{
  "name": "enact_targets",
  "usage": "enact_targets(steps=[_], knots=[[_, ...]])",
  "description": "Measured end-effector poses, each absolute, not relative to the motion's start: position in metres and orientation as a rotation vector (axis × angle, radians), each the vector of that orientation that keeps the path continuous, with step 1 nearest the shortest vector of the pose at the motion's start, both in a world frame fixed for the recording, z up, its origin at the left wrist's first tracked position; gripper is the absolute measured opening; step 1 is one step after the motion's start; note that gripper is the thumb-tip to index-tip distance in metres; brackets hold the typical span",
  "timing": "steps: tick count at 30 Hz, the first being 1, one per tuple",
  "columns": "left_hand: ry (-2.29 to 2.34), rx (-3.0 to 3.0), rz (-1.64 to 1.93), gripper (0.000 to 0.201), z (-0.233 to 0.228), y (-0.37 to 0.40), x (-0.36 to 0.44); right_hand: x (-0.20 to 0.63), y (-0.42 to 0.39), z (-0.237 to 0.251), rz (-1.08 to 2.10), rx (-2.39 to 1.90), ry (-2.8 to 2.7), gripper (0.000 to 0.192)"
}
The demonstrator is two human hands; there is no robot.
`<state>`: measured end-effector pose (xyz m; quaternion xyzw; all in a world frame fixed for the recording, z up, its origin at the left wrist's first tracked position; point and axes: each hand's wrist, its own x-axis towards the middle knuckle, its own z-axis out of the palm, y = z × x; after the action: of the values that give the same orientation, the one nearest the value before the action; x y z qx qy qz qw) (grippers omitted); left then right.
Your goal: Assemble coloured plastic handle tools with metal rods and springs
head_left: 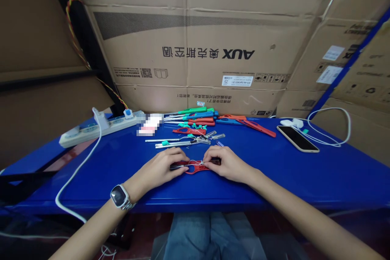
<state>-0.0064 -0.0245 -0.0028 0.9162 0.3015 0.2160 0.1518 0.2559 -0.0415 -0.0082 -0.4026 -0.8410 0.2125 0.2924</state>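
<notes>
At the table's near edge lies a red lighter handle shell [198,167] with an oval opening, between my two hands. My left hand [170,165] pinches a dark metal lighter tube [177,166] at the shell's left end. Thumb and fingers of my right hand [224,162] close on a dark, partly see-through lighter part [215,161] at the other end. A thin white wire [195,162] runs between the two hands over the shell. Just beyond them lie loose metal tubes [172,144] with wires and clear fuel tanks [203,141].
Red, green and blue long lighters [195,115] are piled at the back, beside another red shell [189,131]. A phone [297,138] and white charging cable [347,130] lie right. A power strip [100,129] stands left. Cardboard [189,28] walls the blue table [122,146].
</notes>
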Motion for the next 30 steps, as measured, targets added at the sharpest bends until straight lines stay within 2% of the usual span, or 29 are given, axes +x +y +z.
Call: enact_targets(steps=[8, 10, 14, 30], knots=[[0.837, 2.591, 0.623, 0.018, -0.002, -0.025, -0.017, 0.244, -0.043, 0.011, 0.335, -1.151, -2.362, 0.001], [0.837, 2.588, 0.631, 0.018, -0.003, -0.023, -0.016, 0.233, -0.042, 0.013, 0.297, -1.122, -2.377, 0.005], [0.840, 2.573, 0.655, 0.018, -0.005, -0.021, -0.018, 0.215, -0.037, 0.006, 0.321, -1.012, -2.396, 0.014], [0.925, 2.580, 0.706, 0.023, -0.008, -0.021, -0.026, 0.215, -0.031, -0.011, 0.395, -0.961, -2.367, 0.014]])
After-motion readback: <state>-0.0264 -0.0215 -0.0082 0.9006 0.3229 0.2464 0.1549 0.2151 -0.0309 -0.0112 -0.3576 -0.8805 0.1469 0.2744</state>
